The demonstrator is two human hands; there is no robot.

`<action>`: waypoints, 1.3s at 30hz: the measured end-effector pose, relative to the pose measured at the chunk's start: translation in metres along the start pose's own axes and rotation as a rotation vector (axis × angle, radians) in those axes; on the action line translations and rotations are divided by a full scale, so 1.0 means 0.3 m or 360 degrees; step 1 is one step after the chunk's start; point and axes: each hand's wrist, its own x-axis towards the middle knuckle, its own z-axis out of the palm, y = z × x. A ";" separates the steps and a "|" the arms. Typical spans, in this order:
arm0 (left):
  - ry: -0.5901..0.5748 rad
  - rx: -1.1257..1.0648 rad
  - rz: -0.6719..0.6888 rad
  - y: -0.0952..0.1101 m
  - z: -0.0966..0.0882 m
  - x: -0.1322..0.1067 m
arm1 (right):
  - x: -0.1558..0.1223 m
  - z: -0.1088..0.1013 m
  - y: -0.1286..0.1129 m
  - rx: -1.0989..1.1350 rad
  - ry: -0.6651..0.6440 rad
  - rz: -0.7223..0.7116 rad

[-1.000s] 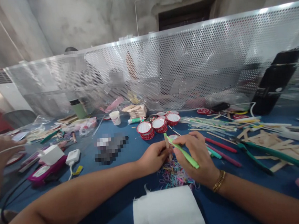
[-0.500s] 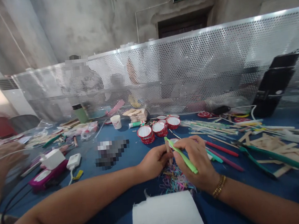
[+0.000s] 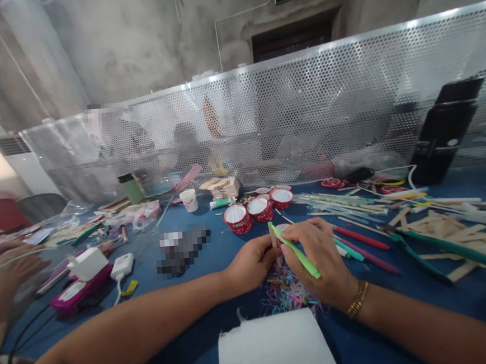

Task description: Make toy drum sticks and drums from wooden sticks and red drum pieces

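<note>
Over the blue table (image 3: 214, 246), my left hand (image 3: 251, 262) is closed round a short wooden craft stick (image 3: 272, 237) held upright. My right hand (image 3: 316, 260) meets it from the right, fingers pinched at the stick, with a light green stick (image 3: 294, 251) lying slanted across its fingers. Below both hands lies a heap of thin coloured rubber bands (image 3: 283, 288). Whether a band is in my fingers I cannot make out.
Red tape rolls (image 3: 258, 207) stand just beyond my hands. Coloured sticks (image 3: 361, 239), green-handled pliers (image 3: 416, 247) and wooden sticks (image 3: 461, 235) lie to the right. A white folded cloth (image 3: 277, 347) sits at the near edge. Another person's hand (image 3: 6, 273) works at far left, behind chargers (image 3: 121, 265). A perforated metal screen (image 3: 304, 110) backs the table.
My hands stay together on the wooden stick and hardly move. The view has tipped up slightly, so more of the wall and exit sign shows.
</note>
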 end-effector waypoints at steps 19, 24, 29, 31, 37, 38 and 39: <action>-0.0008 -0.0003 -0.0018 0.014 0.001 0.006 | 0.008 -0.008 -0.010 -0.0032 0.0024 0.0042; -0.0024 -0.0050 -0.0021 0.008 0.004 0.009 | 0.013 -0.010 -0.009 -0.0043 0.0052 0.0024; -0.0008 -0.0060 -0.0018 -0.013 0.007 0.009 | 0.018 -0.013 -0.014 -0.0050 0.0027 0.0007; 0.0001 -0.0074 -0.0037 -0.015 0.008 0.008 | 0.016 -0.012 -0.013 -0.0059 0.0051 0.0033; 0.0010 -0.0021 0.0005 -0.007 0.007 0.006 | 0.016 -0.014 -0.015 -0.0068 0.0025 -0.0008; 0.0013 -0.0013 0.0021 -0.006 0.007 0.006 | 0.017 -0.015 -0.016 -0.0071 0.0015 -0.0023; 0.0013 -0.0012 0.0028 -0.005 0.006 0.006 | 0.018 -0.015 -0.016 -0.0073 0.0009 -0.0030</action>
